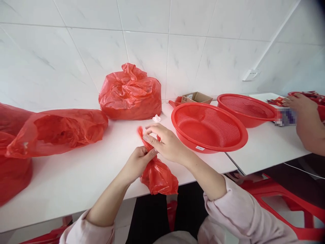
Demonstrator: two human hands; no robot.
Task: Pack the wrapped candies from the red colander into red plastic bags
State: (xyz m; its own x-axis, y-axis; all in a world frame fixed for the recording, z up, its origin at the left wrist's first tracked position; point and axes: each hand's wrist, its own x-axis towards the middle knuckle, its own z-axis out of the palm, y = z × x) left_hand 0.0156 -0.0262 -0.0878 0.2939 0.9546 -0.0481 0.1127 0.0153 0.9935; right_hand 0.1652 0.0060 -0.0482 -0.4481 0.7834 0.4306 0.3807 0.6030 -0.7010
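A small red plastic bag (pixel 159 178) hangs at the front edge of the white table, its neck twisted tight. My left hand (pixel 139 161) is closed around that neck, thumb on top. Just above it, my right hand (pixel 165 142) pinches the gathered upper end of the same bag with curled fingers. One loose tip of the bag sticks up blurred to the left of my right fingers. What lies inside the bag cannot be made out. Behind my hands, a crumpled white scrap (pixel 156 118) rests on the table.
A large tied red bag (pixel 130 96) stands against the tiled wall. More red bags (pixel 68 130) lie at left. Two red colanders (pixel 209 127) and a cardboard box (pixel 196 97) are at right. Another person's arm (pixel 307 125) reaches over the far-right table; a red stool (pixel 286 196) stands below.
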